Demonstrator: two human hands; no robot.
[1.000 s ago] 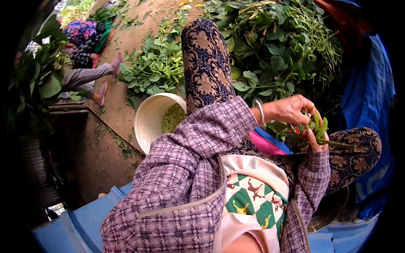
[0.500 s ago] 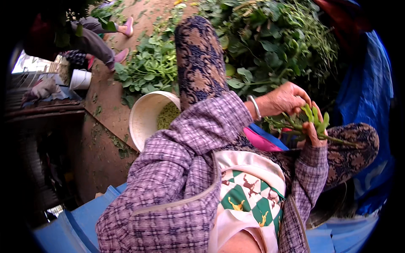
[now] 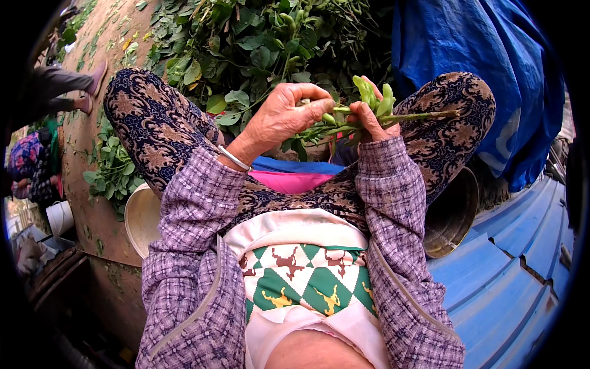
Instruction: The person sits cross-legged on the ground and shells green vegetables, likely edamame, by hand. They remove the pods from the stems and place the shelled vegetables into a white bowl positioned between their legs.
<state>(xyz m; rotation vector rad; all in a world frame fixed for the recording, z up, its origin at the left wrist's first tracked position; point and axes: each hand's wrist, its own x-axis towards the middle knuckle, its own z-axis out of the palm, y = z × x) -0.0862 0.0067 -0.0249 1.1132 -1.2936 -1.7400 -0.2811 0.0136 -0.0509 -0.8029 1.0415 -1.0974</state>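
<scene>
My right hand [image 3: 372,122] is closed around a green bean stalk [image 3: 424,115], whose bare stem sticks out to the right. Plump green pods [image 3: 386,101] stand up between its fingers, and leafy shoots hang below. My left hand [image 3: 279,117], with a silver bangle [image 3: 234,159] at the wrist, pinches at a green pod [image 3: 329,118] on the stalk's left part. The two hands are close together above my lap, with fingertips nearly meeting.
A heap of leafy bean plants [image 3: 246,43] lies ahead. At my left knee stands a white bucket [image 3: 140,218], partly behind my sleeve; a dark metal bucket [image 3: 453,215] is on the right. Blue sheeting [image 3: 473,74] hangs at right. Another person's leg [image 3: 61,81] shows far left.
The view has swung to the right, so the heap, bucket and hands appear farther left. My right hand keeps hold of the bean stalk. My left hand now pinches at its left part.
</scene>
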